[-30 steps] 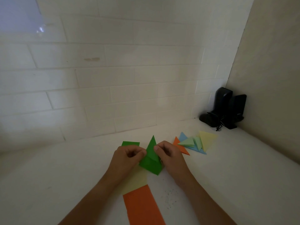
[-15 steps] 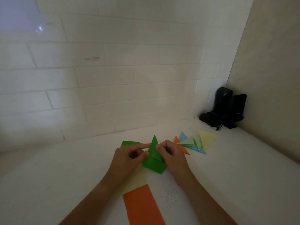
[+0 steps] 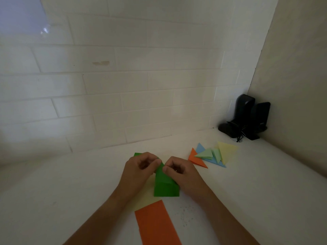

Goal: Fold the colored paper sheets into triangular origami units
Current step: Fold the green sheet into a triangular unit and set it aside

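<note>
A partly folded green paper (image 3: pixel 165 186) lies in the middle of the white counter, its lower part squared off and a crease across it. My left hand (image 3: pixel 139 171) pinches its upper left edge with curled fingers. My right hand (image 3: pixel 182 172) pinches the upper right edge, fingertip close to the left thumb. The paper's top point is hidden between my fingers. A flat orange sheet (image 3: pixel 155 225) lies just below, overlapping a pale yellow sheet (image 3: pixel 144 200). A corner of another green sheet (image 3: pixel 137 154) shows behind my left hand.
A pile of folded triangles (image 3: pixel 212 155) in orange, blue, light green and yellow lies to the right. Black speakers (image 3: pixel 247 117) with a cable stand in the far right corner. White tiled wall runs behind; a beige wall closes the right side.
The green paper's upright point has been folded down and is now covered by my fingers. Both hands have drawn closer together over its top, and the lower part has turned squarer to me.
</note>
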Demonstrator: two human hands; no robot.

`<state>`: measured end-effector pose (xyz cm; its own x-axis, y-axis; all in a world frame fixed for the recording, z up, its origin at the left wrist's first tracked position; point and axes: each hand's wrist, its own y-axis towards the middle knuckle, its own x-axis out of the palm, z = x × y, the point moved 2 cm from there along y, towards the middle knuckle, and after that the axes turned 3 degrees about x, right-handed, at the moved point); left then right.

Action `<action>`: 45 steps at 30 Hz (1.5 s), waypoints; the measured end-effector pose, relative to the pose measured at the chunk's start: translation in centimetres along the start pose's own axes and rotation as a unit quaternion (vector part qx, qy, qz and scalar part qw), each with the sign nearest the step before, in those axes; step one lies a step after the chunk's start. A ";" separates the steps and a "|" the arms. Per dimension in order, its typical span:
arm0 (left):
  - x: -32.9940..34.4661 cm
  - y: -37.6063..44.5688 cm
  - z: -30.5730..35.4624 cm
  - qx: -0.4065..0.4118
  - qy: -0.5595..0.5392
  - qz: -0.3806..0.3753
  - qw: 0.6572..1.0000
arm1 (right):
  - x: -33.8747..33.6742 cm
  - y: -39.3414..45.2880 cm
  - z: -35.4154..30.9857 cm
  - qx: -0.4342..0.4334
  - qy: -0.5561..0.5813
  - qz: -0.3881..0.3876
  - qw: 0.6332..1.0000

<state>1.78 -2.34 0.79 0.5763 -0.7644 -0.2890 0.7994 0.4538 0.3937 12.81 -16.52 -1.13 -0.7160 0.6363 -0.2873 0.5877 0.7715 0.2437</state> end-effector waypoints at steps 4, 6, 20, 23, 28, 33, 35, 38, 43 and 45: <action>-0.1 0.0 0.1 -0.025 -0.042 0.002 0.999 | 0.1 0.0 0.1 -0.007 -0.024 0.014 1.000; -0.2 0.0 0.0 -0.036 -0.056 0.003 0.998 | 0.2 0.1 0.2 -0.004 -0.026 0.019 0.999; -0.3 -0.1 -0.2 -0.073 -0.086 0.020 0.993 | 0.0 -0.1 -0.1 -0.001 -0.022 0.024 0.999; -0.3 0.0 -0.2 -0.063 -0.078 0.027 0.995 | 0.0 -0.2 -0.2 -0.003 -0.027 0.019 0.999; -0.5 0.1 -0.5 -0.049 -0.069 0.025 0.996 | 0.1 -0.1 -0.3 -0.003 -0.028 0.017 0.999; 0.0 0.0 -0.5 -0.044 -0.057 0.001 0.997 | 0.0 -0.1 -0.3 -0.009 -0.029 0.025 0.999; 0.3 -0.1 -0.6 -0.031 -0.034 -0.015 0.999 | 0.0 -0.1 -0.2 -0.009 -0.026 0.022 0.999; 0.3 -0.1 -0.6 -0.011 -0.019 -0.025 0.999 | 0.1 -0.1 -0.2 -0.008 -0.018 0.017 1.000; 0.2 0.1 -0.7 0.002 -0.026 -0.039 0.999 | 0.1 -0.2 -0.3 -0.010 -0.013 0.011 1.000; 0.2 0.2 -1.0 0.002 -0.023 -0.026 0.999 | 0.1 -0.2 -0.4 -0.014 -0.016 0.011 1.000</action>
<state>2.21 -1.94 -0.02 0.5258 -0.8068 -0.2696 0.8272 0.4110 0.3833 12.51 -16.58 -0.87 -0.6903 0.6530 -0.3115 0.5918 0.7573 0.2761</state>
